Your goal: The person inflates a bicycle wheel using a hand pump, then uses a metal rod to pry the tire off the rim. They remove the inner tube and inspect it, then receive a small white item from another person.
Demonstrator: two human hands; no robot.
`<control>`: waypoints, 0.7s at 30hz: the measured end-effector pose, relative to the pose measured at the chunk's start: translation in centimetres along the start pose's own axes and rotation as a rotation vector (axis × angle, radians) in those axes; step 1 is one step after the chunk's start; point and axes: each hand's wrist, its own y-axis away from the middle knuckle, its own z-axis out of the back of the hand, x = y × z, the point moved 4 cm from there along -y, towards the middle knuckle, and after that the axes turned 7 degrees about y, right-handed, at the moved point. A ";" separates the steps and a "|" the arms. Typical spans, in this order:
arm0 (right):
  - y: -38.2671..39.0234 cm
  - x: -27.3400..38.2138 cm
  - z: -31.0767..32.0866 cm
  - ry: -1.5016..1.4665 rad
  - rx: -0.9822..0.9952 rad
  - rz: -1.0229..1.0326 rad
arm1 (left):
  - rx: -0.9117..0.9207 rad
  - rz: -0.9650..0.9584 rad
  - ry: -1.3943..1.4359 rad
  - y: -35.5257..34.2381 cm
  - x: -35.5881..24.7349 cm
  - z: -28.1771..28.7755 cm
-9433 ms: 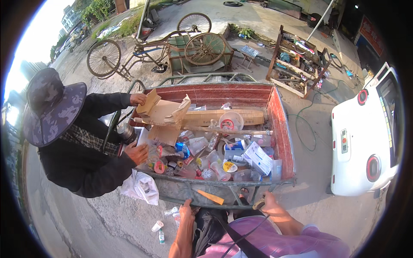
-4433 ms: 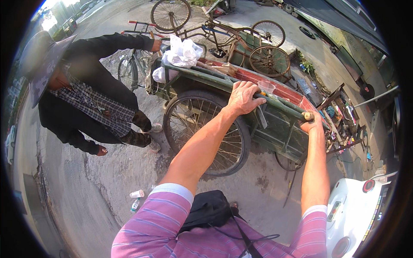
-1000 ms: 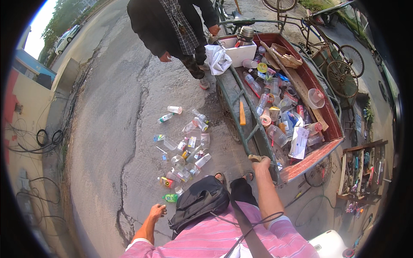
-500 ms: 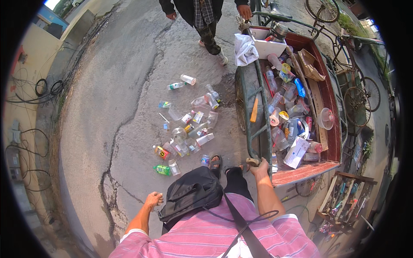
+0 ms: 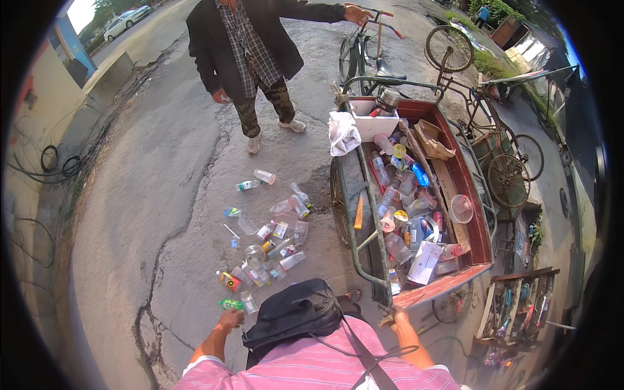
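Note:
My left hand [image 5: 230, 318] hangs with curled fingers, and nothing shows in it. Just beyond it, in this view, lies a green-labelled plastic bottle [image 5: 231, 303] on the ground, beside a clear plastic cup [image 5: 249, 301]. My right hand [image 5: 398, 320] is closed around a small tan object [image 5: 387, 320] at the rear left corner of a red cargo tricycle [image 5: 478, 266]; its kind is unclear. The tricycle's bed holds many plastic bottles, cups and a white box [image 5: 425, 262]. More bottles and cups, such as a clear bottle [image 5: 292, 260], lie scattered on the ground.
A person [image 5: 247, 58] stands ahead, one hand on the tricycle's handlebar [image 5: 374, 14]. A white bag [image 5: 344, 133] hangs on the side rail. Other cycles [image 5: 510, 175] and a wooden rack [image 5: 517, 305] stand at right. Cables [image 5: 49, 162] run along the left wall.
My view has tilted up, showing more of the other person and the tricycle's front. That person's arm now reaches along the handlebar. Both my hands sit lower in view, the right still at the corner.

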 end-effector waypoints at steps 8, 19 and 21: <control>1.4 -7.4 8.2 0.065 -0.235 -0.014 | -0.028 -0.030 -0.039 -2.7 -3.4 -1.6; 2.5 -5.2 4.6 0.218 -0.189 -0.010 | -0.006 -0.094 -0.048 -4.7 -2.4 0.2; 1.1 -4.8 5.8 0.241 -0.195 0.018 | 0.011 -0.176 -0.138 -4.3 -1.9 0.4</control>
